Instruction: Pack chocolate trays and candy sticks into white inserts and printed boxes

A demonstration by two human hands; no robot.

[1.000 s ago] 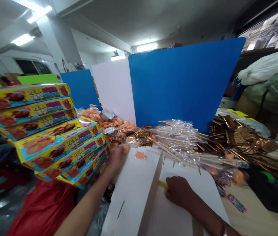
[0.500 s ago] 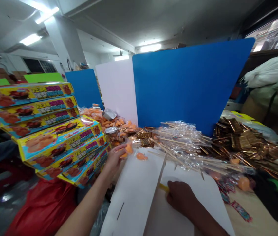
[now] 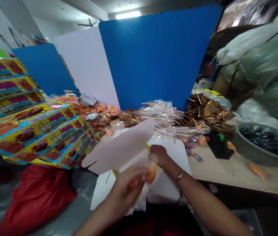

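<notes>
In front of me an open cardboard box (image 3: 126, 147), white inside with yellow edges, has its lid flap raised. My left hand (image 3: 129, 183), blurred by motion, is closed around small orange pieces (image 3: 151, 172) over the box; their exact kind is unclear. My right hand (image 3: 159, 154) is closed at the box's yellow edge on the far right side, its fingertips partly hidden. White cardboard lies under and behind the open box.
Printed boxes (image 3: 35, 134) stand stacked at left. Behind lie orange pieces (image 3: 101, 108), wrapped sticks (image 3: 163, 113) and brown-gold packets (image 3: 207, 108). At right are a black tape dispenser (image 3: 218, 147) and a tub (image 3: 251, 150) of dark items. A blue panel (image 3: 153, 62) stands behind.
My left hand has come from the far left side in over the box, bringing orange pieces. The box flap now stands raised. The view has turned right and down.
</notes>
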